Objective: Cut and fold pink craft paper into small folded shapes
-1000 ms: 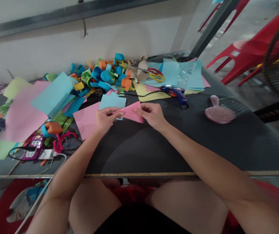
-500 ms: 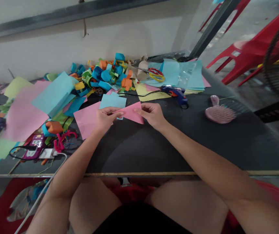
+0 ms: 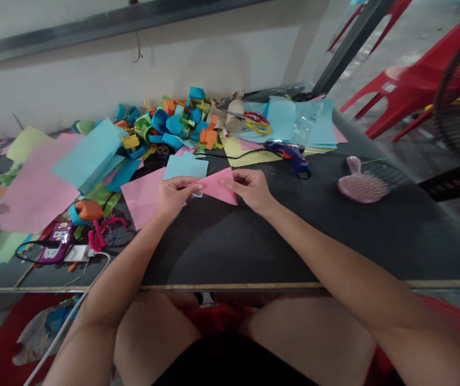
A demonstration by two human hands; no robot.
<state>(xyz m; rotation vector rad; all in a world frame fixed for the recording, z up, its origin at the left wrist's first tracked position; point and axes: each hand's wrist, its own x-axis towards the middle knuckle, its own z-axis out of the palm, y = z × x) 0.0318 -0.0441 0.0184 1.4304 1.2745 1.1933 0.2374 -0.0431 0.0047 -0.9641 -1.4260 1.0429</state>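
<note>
A folded piece of pink paper (image 3: 219, 186) is stretched between my two hands, a little above the dark table. My left hand (image 3: 176, 193) pinches its narrow left end between thumb and fingers. At the wider right end, my right hand (image 3: 250, 188) grips it the same way, thumb in front. Part of the paper is hidden by my fingers. Behind my left hand lie a light blue sheet (image 3: 185, 166) and a flat pink sheet (image 3: 139, 194).
Curled paper pieces (image 3: 173, 123) are heaped by the wall. Scissors (image 3: 257, 122) and a blue glue gun (image 3: 290, 153) lie at the back. A pink hairbrush (image 3: 359, 186) rests on the right. A purple device (image 3: 59, 241) with cables and a large pink sheet (image 3: 39, 185) occupy the left.
My hands and the folded pink paper stay almost still. At the far left, the large pink sheet's lower corner reaches farther left, and a dark blue object there has shifted toward the edge of view.
</note>
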